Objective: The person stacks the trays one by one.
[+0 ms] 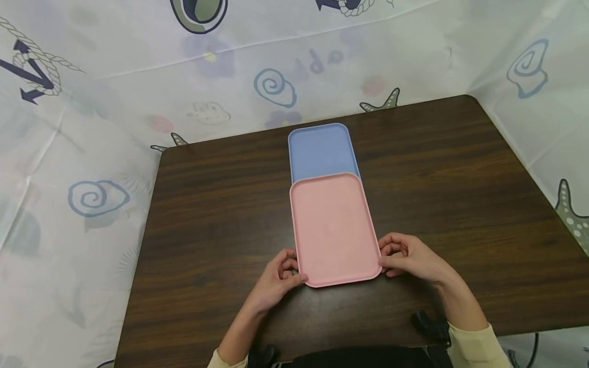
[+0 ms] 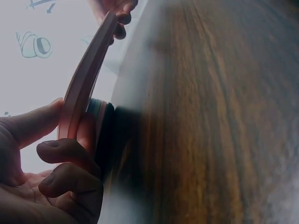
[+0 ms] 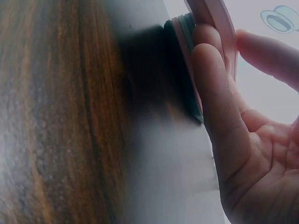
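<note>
A pink rectangular tray (image 1: 336,230) with a raised rim is held above the table, overlapping the near part of a blue tray (image 1: 323,151). My left hand (image 1: 276,282) pinches its near left corner, thumb on the rim and fingers beneath. On the near right side, my right hand (image 1: 414,258) pinches the opposite edge the same way. Both wrist views show a gap under the pink tray near the hands. Below it lies a stack of trays (image 3: 186,42) with blue, green, pink and dark edges, mostly hidden from the head view.
The dark wood-grain table (image 1: 221,214) extends to both sides of the trays. A printed white cloth (image 1: 138,66) hangs along its back and sides. Black straps (image 1: 430,327) are around my wrists, near the front edge.
</note>
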Demonstrator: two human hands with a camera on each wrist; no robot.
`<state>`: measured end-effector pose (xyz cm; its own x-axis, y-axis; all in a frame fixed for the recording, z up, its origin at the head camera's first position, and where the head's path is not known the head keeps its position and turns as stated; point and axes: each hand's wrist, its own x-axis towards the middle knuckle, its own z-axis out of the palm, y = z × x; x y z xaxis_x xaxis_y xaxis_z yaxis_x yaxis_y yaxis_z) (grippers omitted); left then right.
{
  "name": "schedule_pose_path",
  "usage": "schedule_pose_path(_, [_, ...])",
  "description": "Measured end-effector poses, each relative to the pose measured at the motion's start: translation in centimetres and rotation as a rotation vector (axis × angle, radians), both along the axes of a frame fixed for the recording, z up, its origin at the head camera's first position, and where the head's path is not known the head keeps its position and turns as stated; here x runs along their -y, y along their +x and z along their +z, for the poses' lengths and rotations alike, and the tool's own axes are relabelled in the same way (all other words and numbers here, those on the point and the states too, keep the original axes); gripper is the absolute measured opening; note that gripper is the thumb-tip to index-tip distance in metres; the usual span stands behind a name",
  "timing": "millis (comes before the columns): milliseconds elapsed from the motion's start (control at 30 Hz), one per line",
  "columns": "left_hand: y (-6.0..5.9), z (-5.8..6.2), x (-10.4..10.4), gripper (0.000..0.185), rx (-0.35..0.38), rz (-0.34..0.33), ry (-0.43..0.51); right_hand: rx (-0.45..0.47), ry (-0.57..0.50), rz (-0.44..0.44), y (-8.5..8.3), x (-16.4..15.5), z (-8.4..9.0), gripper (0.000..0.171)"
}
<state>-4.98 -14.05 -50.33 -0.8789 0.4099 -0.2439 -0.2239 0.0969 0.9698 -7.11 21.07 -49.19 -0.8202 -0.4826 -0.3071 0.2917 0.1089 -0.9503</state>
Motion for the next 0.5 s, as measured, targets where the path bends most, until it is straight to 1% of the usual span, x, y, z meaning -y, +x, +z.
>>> schedule_pose_path(67, [-0.1, 0.0, 0.0, 0.044, -0.002, 0.008, -0.015, 0.004, 0.004, -0.006, -0.2, 0.1, -0.1, 0.040])
schedule_pose_path(233, [0.0, 0.0, -0.3, 0.047, -0.002, 0.046, -0.087, 0.007, 0.008, -0.023, -0.6, 0.0, -0.2, 0.040])
schedule_pose_path(333, [0.0, 0.0, -0.5, 0.049, -0.005, 0.080, -0.130, 0.008, 0.013, -0.033, -0.8, 0.0, -0.3, 0.041])
schedule_pose_path(500, [0.0, 0.4, -1.0, 0.049, -0.027, 0.148, -0.160, 0.011, 0.017, -0.044, -1.1, 0.1, -0.2, 0.043])
